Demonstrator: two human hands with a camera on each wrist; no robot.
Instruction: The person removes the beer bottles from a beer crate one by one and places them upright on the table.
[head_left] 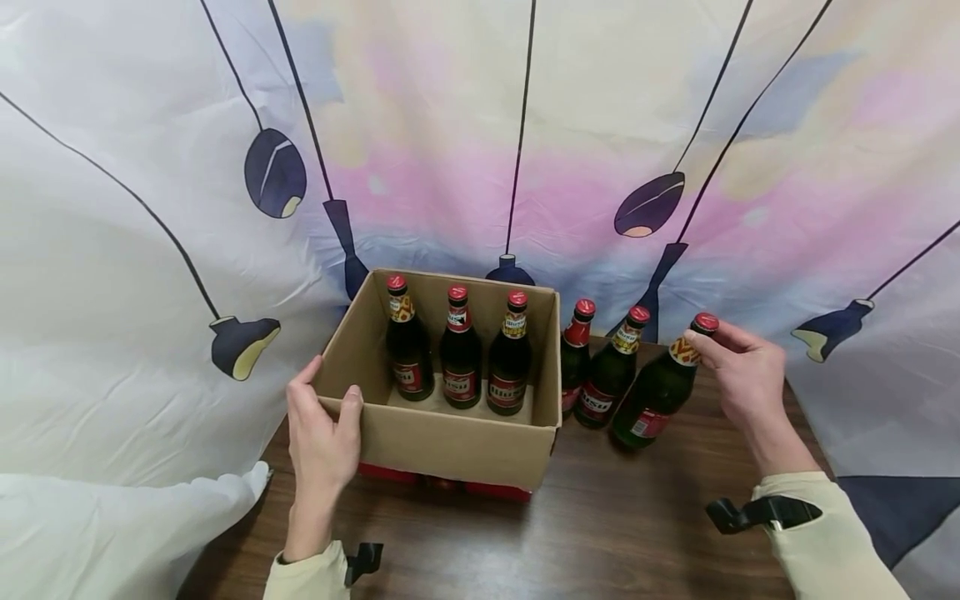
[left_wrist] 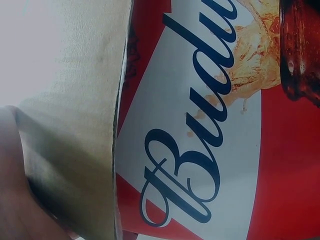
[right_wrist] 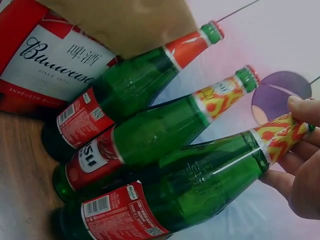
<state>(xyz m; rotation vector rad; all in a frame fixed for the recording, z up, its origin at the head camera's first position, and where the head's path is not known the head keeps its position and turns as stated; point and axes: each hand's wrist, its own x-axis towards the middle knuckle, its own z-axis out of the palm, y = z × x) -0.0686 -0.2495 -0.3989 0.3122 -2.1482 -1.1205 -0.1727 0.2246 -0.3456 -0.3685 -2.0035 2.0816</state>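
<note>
My right hand (head_left: pixel 750 375) pinches the neck of a green beer bottle (head_left: pixel 660 392), which leans a little to the right in the head view. The right wrist view shows thumb and fingers around that bottle's yellow-and-red neck label (right_wrist: pixel 280 139). Two more beer bottles (head_left: pixel 609 379) stand between it and the cardboard box (head_left: pixel 450 437). With thumb and fingers over its near left corner, my left hand (head_left: pixel 322 433) grips the box wall. Inside the box, three red-capped beer bottles (head_left: pixel 461 354) stand upright in a row.
Beneath box and bottles lies a brown wooden table (head_left: pixel 600 525). A patterned cloth (head_left: pixel 450 125) hangs behind, close to the box's far side. White fabric (head_left: pixel 112 533) bulges at the lower left. The box's outer flap hangs over its red printed side (left_wrist: pixel 290 165).
</note>
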